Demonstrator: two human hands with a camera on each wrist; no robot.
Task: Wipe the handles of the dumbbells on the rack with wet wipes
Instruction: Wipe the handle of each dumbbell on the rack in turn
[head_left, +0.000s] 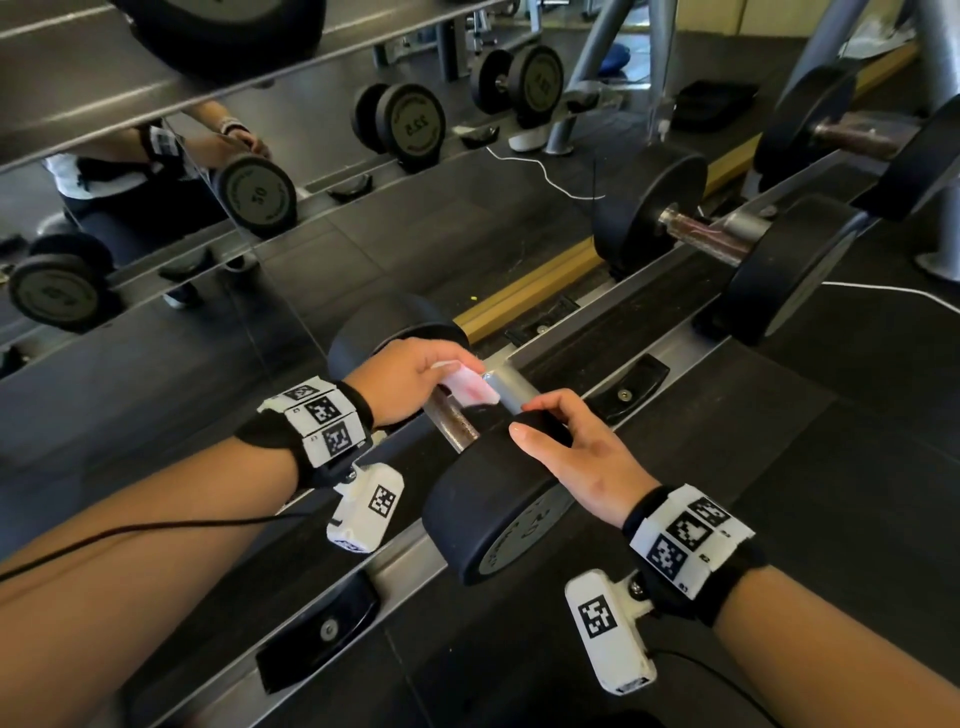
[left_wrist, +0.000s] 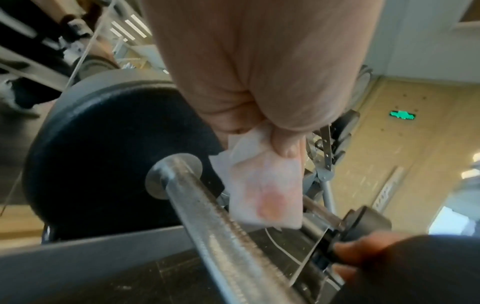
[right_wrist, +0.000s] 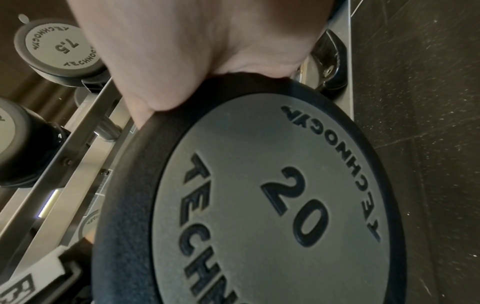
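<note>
A black dumbbell marked 20 (head_left: 498, 514) lies across the rack rails (head_left: 670, 343) in front of me. My left hand (head_left: 415, 379) pinches a folded white wet wipe (head_left: 467, 387) with a reddish stain (left_wrist: 270, 203), held just above the steel handle (head_left: 457, 421) and beside it (left_wrist: 207, 216). My right hand (head_left: 566, 452) is curled over the top of the near weight head (right_wrist: 259, 195), thumb on its left side, fingers hidden behind the rim. The handle's far end meets the far head (left_wrist: 103, 154).
Two more dumbbells (head_left: 727, 249) (head_left: 852, 135) lie on the rack further right. A mirror (head_left: 182, 182) behind the rack reflects dumbbells and my arms. Black saddle pads (head_left: 628, 384) are bolted along the front rail. A 7.5 dumbbell (right_wrist: 59, 47) sits on a lower tier.
</note>
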